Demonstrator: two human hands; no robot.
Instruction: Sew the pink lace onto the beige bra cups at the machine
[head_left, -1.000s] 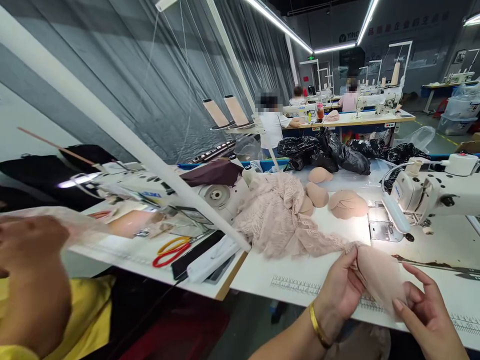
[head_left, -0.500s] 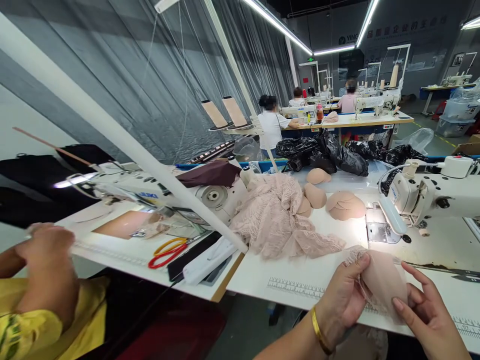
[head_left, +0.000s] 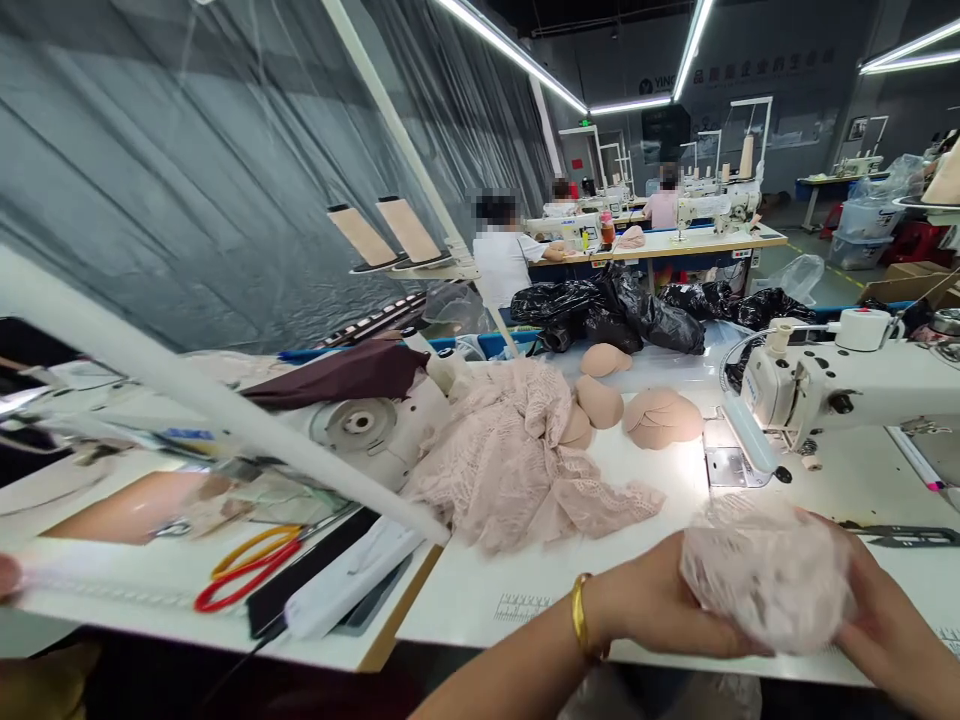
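Left hand [head_left: 671, 590] and right hand [head_left: 874, 605]: both grips clamped on the same pale pink fabric [head_left: 769, 585], one at each side. It's bunched up between them (blurred, so exact finger placement on the right is hard to read), over the near edge of the white counter [head_left: 457, 605]. Gold bracelet [head_left: 579, 615] on the left wrist, just behind that grip. Sewing machine [head_left: 862, 380] sits beyond the grip, to its right; thread snips [head_left: 911, 536] lie nearer, right of the right hand. Lace pile [head_left: 495, 460] is left of the grip and farther out. Overlapping beige cups [head_left: 664, 418] lie straight beyond the left hand, between pile and machine. Black plastic bags [head_left: 652, 315] are farther back, past the cups.
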